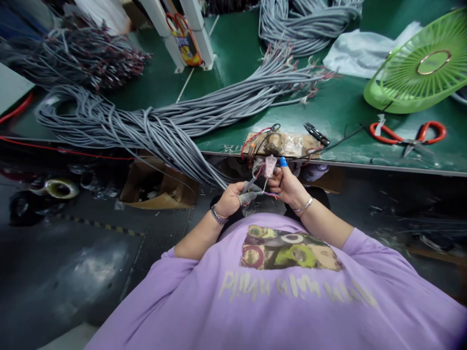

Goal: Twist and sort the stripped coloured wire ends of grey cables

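— starting with the biggest thing, what fills the view?

— a green worktable across the top, and draped over its front edge a thick bundle of grey cables that hangs down toward the person's lap. a second grey bundle lies at the far side, and a darker heap with reddish wire ends sits to the left.

— and on the right?

— a green fan tipped on the table, a crumpled plastic sheet beside it, then red-handled scissors near the front edge. a small taped block with red and black wires sits on the edge just above the hands.

— now the hands.

— the left hand is clenched round the end of one grey cable pulled from the big bundle, a grey cover on one finger. the right hand, with a blue fingertip cover, pinches the thin coloured wires sticking out of that cable end. both are held close together just below the table edge, above the lap.
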`<state>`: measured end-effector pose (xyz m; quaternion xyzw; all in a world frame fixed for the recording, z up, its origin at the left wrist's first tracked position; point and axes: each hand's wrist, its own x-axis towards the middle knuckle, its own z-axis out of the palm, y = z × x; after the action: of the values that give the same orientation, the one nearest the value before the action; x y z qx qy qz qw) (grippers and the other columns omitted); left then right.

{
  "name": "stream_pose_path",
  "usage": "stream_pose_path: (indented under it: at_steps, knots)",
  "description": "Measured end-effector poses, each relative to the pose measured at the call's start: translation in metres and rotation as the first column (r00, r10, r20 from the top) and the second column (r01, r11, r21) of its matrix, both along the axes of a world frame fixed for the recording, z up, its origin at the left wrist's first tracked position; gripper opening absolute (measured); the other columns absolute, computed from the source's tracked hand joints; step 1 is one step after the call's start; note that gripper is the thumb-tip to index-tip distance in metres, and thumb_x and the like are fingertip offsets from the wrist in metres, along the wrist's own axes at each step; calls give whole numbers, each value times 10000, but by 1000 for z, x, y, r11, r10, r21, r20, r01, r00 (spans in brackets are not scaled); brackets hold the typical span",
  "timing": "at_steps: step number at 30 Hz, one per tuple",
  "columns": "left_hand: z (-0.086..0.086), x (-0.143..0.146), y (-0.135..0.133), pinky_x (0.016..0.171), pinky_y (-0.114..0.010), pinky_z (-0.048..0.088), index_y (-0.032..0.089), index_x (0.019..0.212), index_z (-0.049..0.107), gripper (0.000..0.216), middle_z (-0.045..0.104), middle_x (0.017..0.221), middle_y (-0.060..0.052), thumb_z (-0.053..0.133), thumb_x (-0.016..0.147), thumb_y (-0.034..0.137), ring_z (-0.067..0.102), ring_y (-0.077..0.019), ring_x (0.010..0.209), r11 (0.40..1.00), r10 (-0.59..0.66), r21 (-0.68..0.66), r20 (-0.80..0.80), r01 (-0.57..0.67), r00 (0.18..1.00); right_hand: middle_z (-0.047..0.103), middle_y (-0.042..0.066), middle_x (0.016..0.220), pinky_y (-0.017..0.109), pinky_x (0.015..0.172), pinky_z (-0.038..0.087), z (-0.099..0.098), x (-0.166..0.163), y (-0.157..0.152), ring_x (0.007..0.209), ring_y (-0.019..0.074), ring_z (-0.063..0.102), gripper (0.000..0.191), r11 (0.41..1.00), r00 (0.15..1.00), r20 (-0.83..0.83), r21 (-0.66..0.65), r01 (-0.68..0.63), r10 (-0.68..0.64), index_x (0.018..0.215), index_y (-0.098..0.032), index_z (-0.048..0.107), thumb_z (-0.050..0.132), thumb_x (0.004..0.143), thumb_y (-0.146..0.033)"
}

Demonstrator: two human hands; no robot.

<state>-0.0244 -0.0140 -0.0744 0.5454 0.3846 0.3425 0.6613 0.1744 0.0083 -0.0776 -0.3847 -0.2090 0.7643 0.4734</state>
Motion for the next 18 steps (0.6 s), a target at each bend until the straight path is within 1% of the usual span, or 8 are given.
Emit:
stream_pose_path:
  at_steps: [5,8,11,14,16,18]
  knots:
    - [-6,-14,-14,453,-182,351,122,892,754,394,561,553,37,848,696,451,432,-45,455,999,31,14,-3,-31,1000,554,-26,630,163,336,72,-6,9,-6,394,25,213,610,999,999,17,-35,-35,35,750,-187,519,622,770,-788]
    - [-8,-17,-17,470,-184,380,123,906,752,407,566,556,38,842,702,464,442,-49,462,999,38,8,-20,-38,999,570,-19,644,161,344,78,-8,12,-9,405,22,214,578,995,999,12,-89,-33,34,719,-183,500,672,772,-733]
    - [-9,-16,-15,527,-200,443,121,905,751,427,629,609,5,819,723,502,516,-73,515,1000,2,-4,-48,-2,999,579,-20,656,166,357,71,-9,13,-11,420,19,205,536,993,999,24,-109,-37,40,727,-175,521,752,733,-659]
    - [-10,-13,-11,654,-230,509,122,893,765,426,729,787,-66,796,744,519,633,-129,692,998,-47,37,-85,50,995,559,-31,648,171,380,67,-9,15,-17,441,20,210,483,997,995,57,-21,-79,80,758,-162,577,843,646,-549]
    - [-10,-11,-9,708,-242,520,128,923,774,431,752,890,-84,780,756,526,657,-157,787,995,-63,72,-132,73,989,496,-58,588,178,395,88,-7,16,-24,452,27,214,439,989,988,87,63,-134,128,769,-158,608,876,604,-464]
    - [-12,-10,-9,716,-246,513,129,945,772,426,753,897,-73,752,780,522,654,-166,802,992,-67,94,-205,88,976,445,-79,560,188,410,112,-3,17,-30,459,33,213,411,972,975,135,133,-195,177,821,-155,648,882,596,-407]
